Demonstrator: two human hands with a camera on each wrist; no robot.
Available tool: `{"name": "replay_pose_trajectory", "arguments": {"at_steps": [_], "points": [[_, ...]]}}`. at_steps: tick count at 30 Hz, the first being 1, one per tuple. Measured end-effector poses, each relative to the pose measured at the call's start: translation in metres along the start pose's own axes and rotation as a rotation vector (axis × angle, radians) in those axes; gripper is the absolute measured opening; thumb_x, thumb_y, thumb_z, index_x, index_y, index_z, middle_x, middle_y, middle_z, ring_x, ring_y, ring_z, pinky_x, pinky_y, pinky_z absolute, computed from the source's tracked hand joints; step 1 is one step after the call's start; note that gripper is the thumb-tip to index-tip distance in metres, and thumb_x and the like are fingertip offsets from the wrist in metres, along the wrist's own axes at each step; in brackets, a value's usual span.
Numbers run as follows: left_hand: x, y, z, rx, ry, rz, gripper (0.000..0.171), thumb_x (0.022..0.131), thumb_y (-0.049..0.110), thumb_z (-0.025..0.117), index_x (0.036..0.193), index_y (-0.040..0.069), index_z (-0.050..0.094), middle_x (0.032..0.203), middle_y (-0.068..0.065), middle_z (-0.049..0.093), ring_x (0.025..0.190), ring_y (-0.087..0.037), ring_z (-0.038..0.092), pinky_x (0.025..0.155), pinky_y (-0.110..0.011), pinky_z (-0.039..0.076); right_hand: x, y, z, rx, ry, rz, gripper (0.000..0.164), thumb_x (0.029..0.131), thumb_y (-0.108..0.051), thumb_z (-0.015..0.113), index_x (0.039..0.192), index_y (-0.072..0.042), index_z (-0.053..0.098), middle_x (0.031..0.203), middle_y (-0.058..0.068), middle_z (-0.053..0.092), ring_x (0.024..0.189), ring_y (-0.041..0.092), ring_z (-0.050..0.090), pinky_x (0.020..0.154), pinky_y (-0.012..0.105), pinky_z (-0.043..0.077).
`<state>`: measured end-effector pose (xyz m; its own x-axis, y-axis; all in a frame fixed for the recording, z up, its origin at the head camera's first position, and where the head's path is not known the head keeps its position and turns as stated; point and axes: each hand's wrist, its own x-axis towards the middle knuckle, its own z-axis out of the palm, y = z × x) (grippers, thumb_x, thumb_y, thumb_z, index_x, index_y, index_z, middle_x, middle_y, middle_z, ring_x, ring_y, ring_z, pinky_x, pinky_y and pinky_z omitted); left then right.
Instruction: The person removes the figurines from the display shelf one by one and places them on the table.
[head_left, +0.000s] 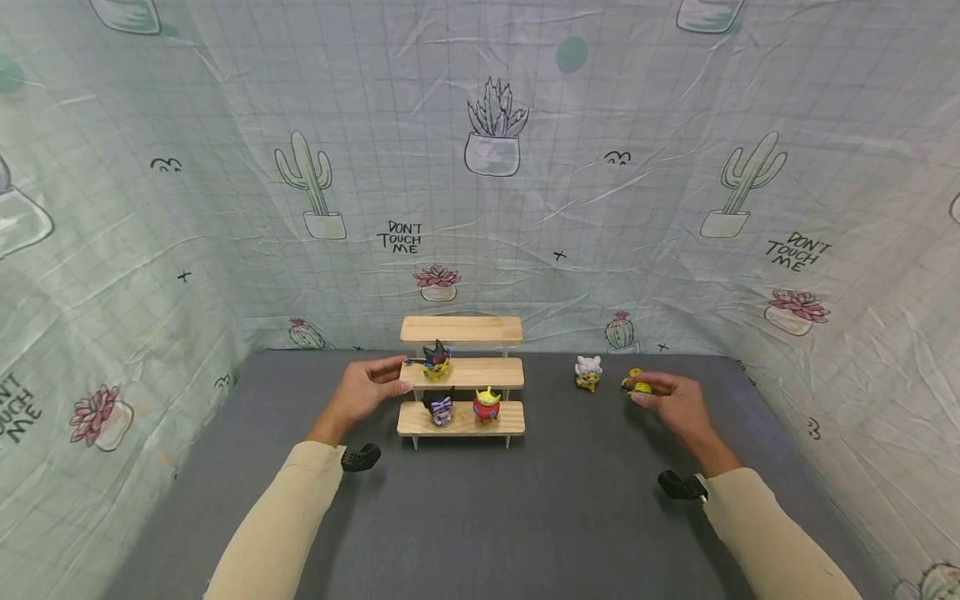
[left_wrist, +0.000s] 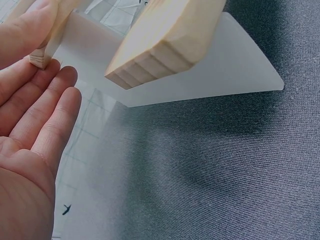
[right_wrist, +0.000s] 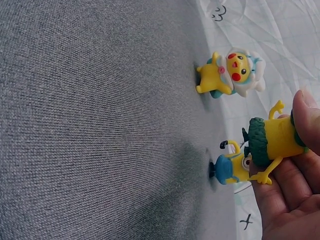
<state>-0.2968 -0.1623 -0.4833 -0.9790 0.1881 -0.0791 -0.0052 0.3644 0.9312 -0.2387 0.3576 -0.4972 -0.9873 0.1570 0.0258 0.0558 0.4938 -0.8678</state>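
A three-tier wooden display stand (head_left: 457, 329) holds several small figurines. My left hand (head_left: 363, 390) pinches the left end of its middle tier (head_left: 487, 372), thumb above and fingers underneath, beside a black-and-yellow figurine (head_left: 436, 362). In the right wrist view, my right hand (right_wrist: 295, 195) holds a yellow minion figurine (right_wrist: 282, 137) with a green skirt between thumb and fingers, tipped and off the table. Behind it stands a minion in blue overalls (right_wrist: 227, 169), partly hidden. Nearby stands a yellow figurine with a white hood (right_wrist: 215, 80).
On the bottom tier (head_left: 408, 423) stand a black-and-purple figurine (head_left: 442, 411) and a green-headed alien figurine (head_left: 487, 405) in red. Clear-white side panels (left_wrist: 250, 65) support the tiers. A dark grey cloth (head_left: 540, 517) covers the table, and a printed curtain (head_left: 390, 150) surrounds it.
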Motion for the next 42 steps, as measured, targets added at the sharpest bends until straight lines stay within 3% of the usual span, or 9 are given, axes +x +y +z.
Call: {"name": "replay_pose_trajectory", "arguments": {"at_steps": [20, 29, 32, 34, 37, 40, 42], "points": [[0.003, -0.005, 0.001, -0.002, -0.007, 0.029, 0.062, 0.095, 0.014, 0.078, 0.151, 0.002, 0.053, 0.149, -0.025, 0.058, 0.139, -0.040, 0.058, 0.107, -0.045, 0.058, 0.003, 0.004, -0.002, -0.005, -0.008, -0.002, 0.035, 0.095, -0.006, 0.076, 0.127, 0.007, 0.071, 0.132, 0.028, 0.068, 0.095, -0.022, 0.055, 0.078, 0.005, 0.053], [0.001, -0.004, 0.001, -0.003, -0.005, 0.020, 0.062, 0.095, 0.014, 0.078, 0.151, 0.002, 0.054, 0.149, -0.024, 0.058, 0.138, -0.039, 0.059, 0.106, -0.043, 0.059, 0.004, 0.006, 0.000, -0.036, -0.006, 0.037, 0.033, 0.095, -0.011, 0.078, 0.125, 0.002, 0.074, 0.129, 0.023, 0.072, 0.104, -0.010, 0.058, 0.079, 0.007, 0.051], [0.001, -0.005, 0.001, -0.007, -0.008, 0.033, 0.062, 0.096, 0.013, 0.077, 0.151, 0.001, 0.053, 0.148, -0.026, 0.059, 0.137, -0.040, 0.060, 0.105, -0.043, 0.059, 0.004, 0.007, 0.001, -0.056, -0.013, 0.039, 0.033, 0.096, -0.011, 0.077, 0.126, 0.002, 0.074, 0.130, 0.023, 0.072, 0.112, 0.001, 0.063, 0.081, 0.007, 0.051], [0.002, -0.005, 0.001, -0.009, -0.008, 0.032, 0.061, 0.096, 0.011, 0.076, 0.152, 0.000, 0.052, 0.149, -0.026, 0.058, 0.138, -0.040, 0.059, 0.106, -0.044, 0.059, 0.004, 0.009, 0.001, -0.059, -0.017, 0.044, 0.033, 0.096, -0.011, 0.075, 0.127, 0.001, 0.073, 0.130, 0.023, 0.072, 0.120, 0.016, 0.066, 0.085, 0.014, 0.055], [0.001, -0.004, 0.000, -0.006, -0.007, 0.034, 0.061, 0.096, 0.012, 0.076, 0.152, 0.000, 0.052, 0.149, -0.026, 0.057, 0.138, -0.041, 0.059, 0.106, -0.045, 0.059, 0.004, 0.010, 0.001, -0.049, -0.028, 0.048, 0.034, 0.097, -0.010, 0.074, 0.128, 0.002, 0.072, 0.132, 0.024, 0.070, 0.133, 0.036, 0.061, 0.099, 0.036, 0.060], [0.001, -0.003, 0.000, -0.004, -0.001, 0.023, 0.061, 0.095, 0.012, 0.077, 0.151, 0.002, 0.054, 0.149, -0.025, 0.058, 0.138, -0.040, 0.059, 0.106, -0.044, 0.059, 0.005, 0.011, 0.000, -0.040, -0.038, 0.053, 0.035, 0.097, -0.010, 0.074, 0.129, 0.003, 0.071, 0.134, 0.025, 0.068, 0.138, 0.041, 0.057, 0.108, 0.055, 0.054], [0.001, -0.003, 0.000, -0.001, -0.003, 0.021, 0.061, 0.095, 0.014, 0.078, 0.150, 0.002, 0.055, 0.149, -0.024, 0.058, 0.138, -0.039, 0.059, 0.105, -0.043, 0.059, 0.005, 0.012, 0.000, -0.033, -0.045, 0.056, 0.035, 0.097, -0.010, 0.074, 0.130, 0.003, 0.071, 0.135, 0.026, 0.068, 0.139, 0.041, 0.056, 0.110, 0.057, 0.052]]}}
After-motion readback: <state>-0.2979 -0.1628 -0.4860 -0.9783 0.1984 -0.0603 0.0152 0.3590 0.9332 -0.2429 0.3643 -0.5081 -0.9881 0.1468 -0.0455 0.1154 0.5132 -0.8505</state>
